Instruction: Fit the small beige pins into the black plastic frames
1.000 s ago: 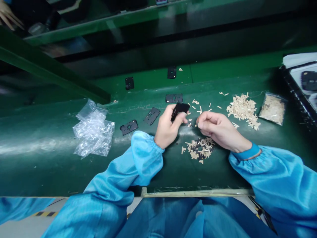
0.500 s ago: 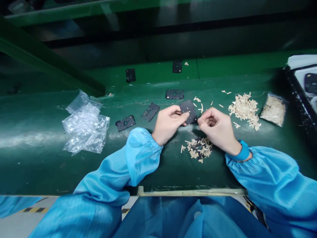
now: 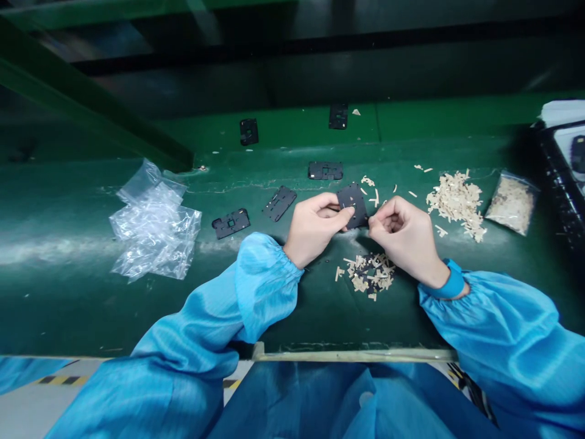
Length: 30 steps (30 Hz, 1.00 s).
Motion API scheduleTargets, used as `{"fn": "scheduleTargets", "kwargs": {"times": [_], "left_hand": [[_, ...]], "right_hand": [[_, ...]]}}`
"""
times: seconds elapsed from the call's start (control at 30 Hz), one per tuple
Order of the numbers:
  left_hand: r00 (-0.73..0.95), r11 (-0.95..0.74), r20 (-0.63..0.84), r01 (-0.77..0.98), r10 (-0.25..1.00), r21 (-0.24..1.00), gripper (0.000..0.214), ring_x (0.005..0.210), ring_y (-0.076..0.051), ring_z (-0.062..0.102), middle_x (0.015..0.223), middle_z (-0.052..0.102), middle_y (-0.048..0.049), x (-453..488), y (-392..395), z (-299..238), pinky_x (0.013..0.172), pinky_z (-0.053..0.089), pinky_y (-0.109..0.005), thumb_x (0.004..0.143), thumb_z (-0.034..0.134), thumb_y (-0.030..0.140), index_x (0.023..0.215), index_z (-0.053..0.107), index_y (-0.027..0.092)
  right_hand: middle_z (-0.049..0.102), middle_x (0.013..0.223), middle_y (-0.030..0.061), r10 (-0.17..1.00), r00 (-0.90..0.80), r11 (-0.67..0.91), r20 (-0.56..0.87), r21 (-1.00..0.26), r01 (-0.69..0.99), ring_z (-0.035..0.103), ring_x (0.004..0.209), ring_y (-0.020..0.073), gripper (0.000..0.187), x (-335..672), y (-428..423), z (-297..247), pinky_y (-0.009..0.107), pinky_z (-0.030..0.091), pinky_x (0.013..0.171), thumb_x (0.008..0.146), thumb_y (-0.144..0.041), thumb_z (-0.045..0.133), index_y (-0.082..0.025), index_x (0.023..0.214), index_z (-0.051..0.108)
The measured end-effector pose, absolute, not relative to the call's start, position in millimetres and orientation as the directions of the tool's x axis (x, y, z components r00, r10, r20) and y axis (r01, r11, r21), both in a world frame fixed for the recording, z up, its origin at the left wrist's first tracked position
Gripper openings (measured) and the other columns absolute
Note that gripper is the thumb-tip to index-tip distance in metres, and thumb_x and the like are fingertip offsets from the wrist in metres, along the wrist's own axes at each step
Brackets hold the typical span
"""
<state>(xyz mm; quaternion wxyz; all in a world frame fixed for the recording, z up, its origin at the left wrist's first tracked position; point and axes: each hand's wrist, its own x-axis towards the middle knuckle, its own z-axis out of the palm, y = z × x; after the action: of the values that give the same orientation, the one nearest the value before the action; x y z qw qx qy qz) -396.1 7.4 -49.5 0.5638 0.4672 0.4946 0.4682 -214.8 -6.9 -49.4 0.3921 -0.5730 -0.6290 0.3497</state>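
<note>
My left hand [image 3: 314, 227] pinches a small black flat plate [image 3: 352, 203] by its left edge, holding it just above the green belt [image 3: 82, 256]. My right hand [image 3: 401, 235] is curled, its fingertips pressed against the plate's lower right corner; what sits between those fingertips is too small to make out. Just below both hands lies a small heap of tan strips [image 3: 369, 272] mixed with dark bits. Both arms wear blue sleeves.
Three more black plates [image 3: 231, 222] [image 3: 279, 202] [image 3: 325, 170] lie left of and behind my hands, two others [image 3: 249, 132] [image 3: 338, 116] on the far ledge. Crumpled clear bags [image 3: 153, 222] sit at left. A larger tan strip pile [image 3: 454, 200], a filled bag [image 3: 510, 203] and a black tray [image 3: 564, 164] are at right.
The plate in my left hand turned from edge-on to flat and facing up, and my right hand came in to touch its corner. The view shifted slightly.
</note>
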Motion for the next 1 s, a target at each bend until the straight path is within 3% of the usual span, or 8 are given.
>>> {"fn": "scheduleTargets", "kwargs": {"times": [0.33, 1.0], "left_hand": [[0.077, 0.126, -0.121, -0.072, 0.99, 0.989, 0.018, 0.058, -0.01, 0.063, 0.076, 0.071, -0.0007, -395.5, 7.1, -47.4, 0.056, 0.052, -0.021, 0.074, 0.08, 0.029, 0.08, 0.07, 0.015], [0.094, 0.12, -0.111, -0.104, 0.989, 0.987, 0.016, 0.058, -0.01, 0.063, 0.073, 0.07, 0.0, -395.8, 7.2, -47.8, 0.057, 0.053, -0.022, 0.075, 0.08, 0.028, 0.077, 0.07, 0.015]], "right_hand": [[0.062, 0.064, -0.0016, 0.997, -0.078, 0.006, -0.019, -0.949, 0.314, 0.054, 0.054, 0.0118, 0.009, -213.1, -5.4, -46.4, 0.026, 0.042, 0.052, 0.076, -0.018, 0.069, -0.02, 0.074, 0.061], [0.065, 0.069, 0.0007, 0.999, -0.045, 0.021, 0.001, -0.899, 0.437, 0.055, 0.057, 0.0129, 0.008, -212.0, -5.3, -48.5, 0.028, 0.044, 0.055, 0.078, -0.017, 0.07, -0.02, 0.075, 0.063]]}}
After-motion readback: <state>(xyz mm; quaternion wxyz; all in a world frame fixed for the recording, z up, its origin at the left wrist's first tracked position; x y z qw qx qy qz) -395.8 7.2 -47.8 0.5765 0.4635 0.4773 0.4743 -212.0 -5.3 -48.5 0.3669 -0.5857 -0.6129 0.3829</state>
